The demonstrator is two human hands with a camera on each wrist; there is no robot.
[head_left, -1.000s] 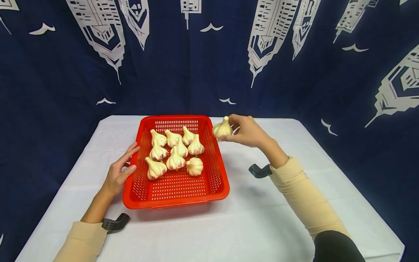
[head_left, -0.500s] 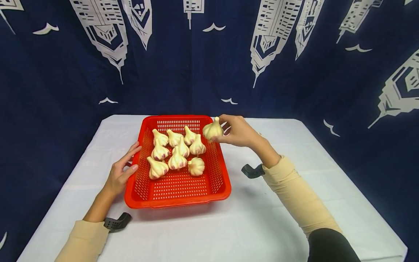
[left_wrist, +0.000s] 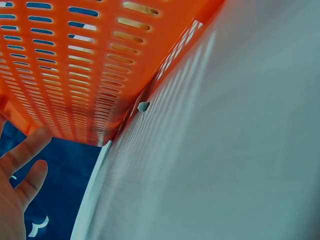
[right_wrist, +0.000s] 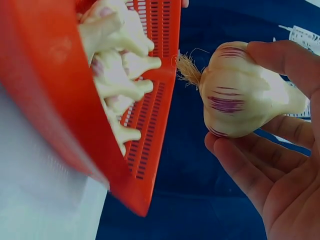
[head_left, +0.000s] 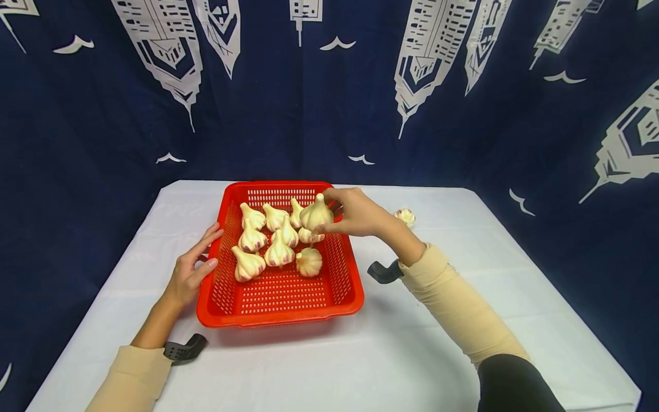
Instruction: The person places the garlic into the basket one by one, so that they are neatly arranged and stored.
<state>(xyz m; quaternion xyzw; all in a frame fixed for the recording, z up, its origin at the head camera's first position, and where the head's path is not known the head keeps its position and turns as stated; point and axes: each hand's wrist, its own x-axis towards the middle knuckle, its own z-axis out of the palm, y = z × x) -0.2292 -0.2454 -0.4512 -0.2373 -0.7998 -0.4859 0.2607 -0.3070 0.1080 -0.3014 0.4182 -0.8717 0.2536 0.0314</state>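
Observation:
My right hand (head_left: 357,213) pinches a garlic bulb (head_left: 316,215) between thumb and fingers, over the right side of the red plastic basket (head_left: 280,318). In the right wrist view the held bulb (right_wrist: 235,92) shows purple streaks and a tuft of dry roots pointing toward the basket. Several more garlic bulbs (head_left: 278,250) lie inside, most with their stems up; the held one partly covers those at the back right. My left hand (head_left: 187,270) rests at the basket's left side, fingers extended and thumb at the rim. The left wrist view shows its fingers (left_wrist: 31,149) extended beside the slotted wall.
Behind my right wrist, another garlic bulb (head_left: 405,217) lies on the white tablecloth (head_left: 412,343). A dark blue cloth (head_left: 309,114) printed with white buildings hangs behind the table. Each wrist carries a dark camera mount, the left one (head_left: 185,349) near the basket's front left corner.
My right hand has carried the garlic bulb leftward from beside the basket's right rim to over its inside. The bulb on the table has come into sight. My left hand stays at the basket.

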